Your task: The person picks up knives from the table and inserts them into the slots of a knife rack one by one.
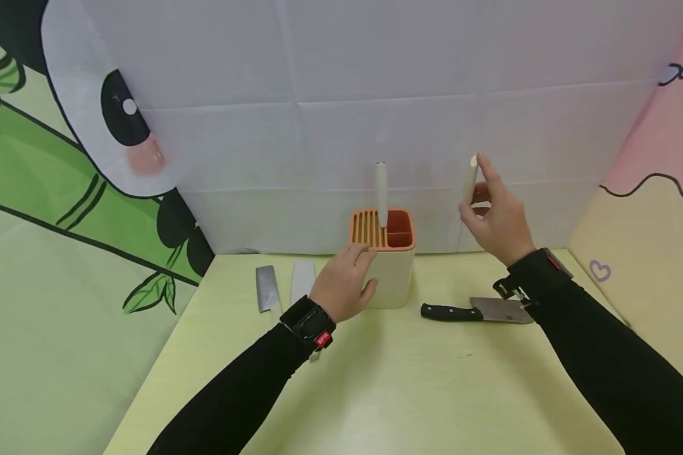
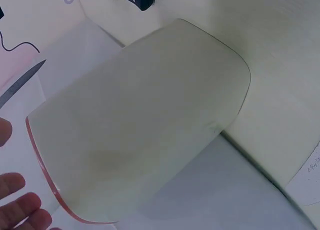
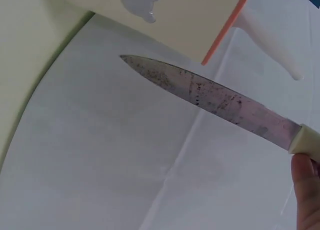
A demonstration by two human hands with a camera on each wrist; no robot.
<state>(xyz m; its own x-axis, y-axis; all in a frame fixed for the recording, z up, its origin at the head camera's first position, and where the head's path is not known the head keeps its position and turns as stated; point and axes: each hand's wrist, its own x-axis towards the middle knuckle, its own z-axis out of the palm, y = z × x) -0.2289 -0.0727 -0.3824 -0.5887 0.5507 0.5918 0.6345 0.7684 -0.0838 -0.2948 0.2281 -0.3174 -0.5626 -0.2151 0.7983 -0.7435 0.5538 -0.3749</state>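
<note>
My right hand (image 1: pixel 502 221) pinches a kitchen knife (image 1: pixel 470 182) by its cream handle, held up to the right of the knife block (image 1: pixel 391 281). In the right wrist view its spotted blade (image 3: pixel 210 97) tapers to a point near the block's side. The block is cream, with an orange slotted top and two open compartments on the right. One white-handled utensil (image 1: pixel 382 193) stands upright in it. At the block's front left, my left hand (image 1: pixel 346 283) has loosely bent fingers close to the rim; in the left wrist view its fingertips (image 2: pixel 22 210) show beside the orange edge.
A black-handled cleaver (image 1: pixel 501 310) lies on the table (image 1: pixel 421 392) to the right of the block. Left of it lie a wide-bladed knife (image 1: pixel 267 287) and a white blade (image 1: pixel 303 278), partly behind the left arm. A printed cloth (image 1: pixel 330 139) hangs behind the table.
</note>
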